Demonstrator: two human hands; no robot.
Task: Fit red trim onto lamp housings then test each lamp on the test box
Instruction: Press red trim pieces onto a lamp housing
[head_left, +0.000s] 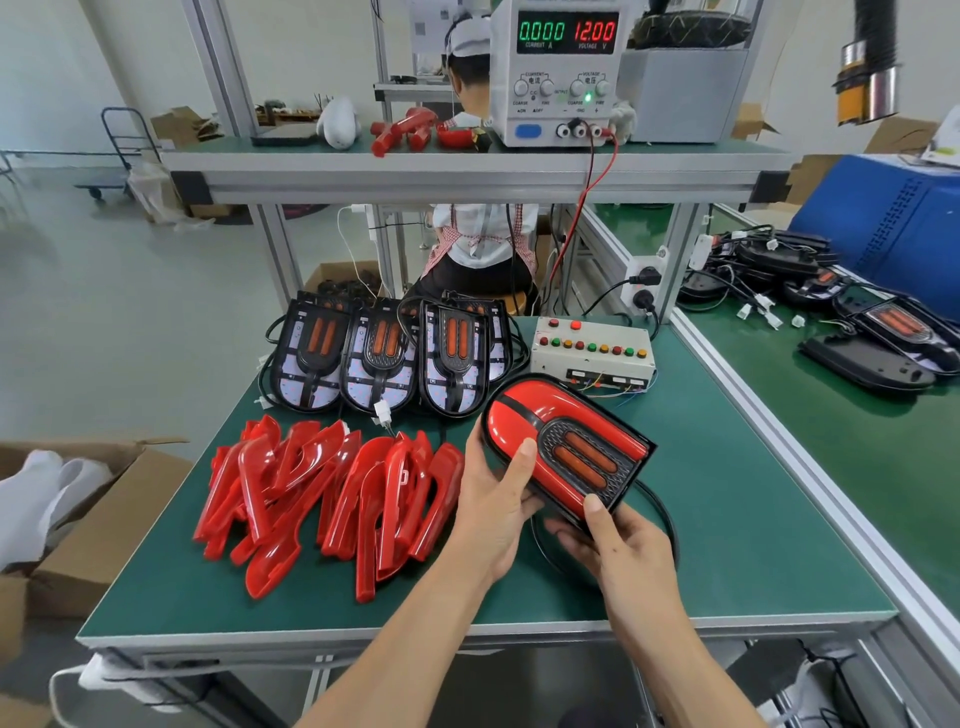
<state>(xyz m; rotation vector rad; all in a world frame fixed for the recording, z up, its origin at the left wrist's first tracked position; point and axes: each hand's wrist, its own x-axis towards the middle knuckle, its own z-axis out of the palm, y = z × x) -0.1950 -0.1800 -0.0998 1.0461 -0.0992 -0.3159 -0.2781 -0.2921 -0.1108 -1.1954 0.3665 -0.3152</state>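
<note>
Head view: lamp housing (566, 447) with red trim fitted, held tilted above green bench (727, 519), just near of test box (592, 353). Left hand (493, 509) gripping its left edge, thumb on trim; right hand (618, 545) gripping near end. Loose red trims (332, 499) piled left; untrimmed housings (384, 358) far-left.

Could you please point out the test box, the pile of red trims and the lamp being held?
test box (597, 358): head view, its front face.
pile of red trims (332, 499): head view, middle of the heap.
lamp (558, 410): head view, its red trim.
</note>
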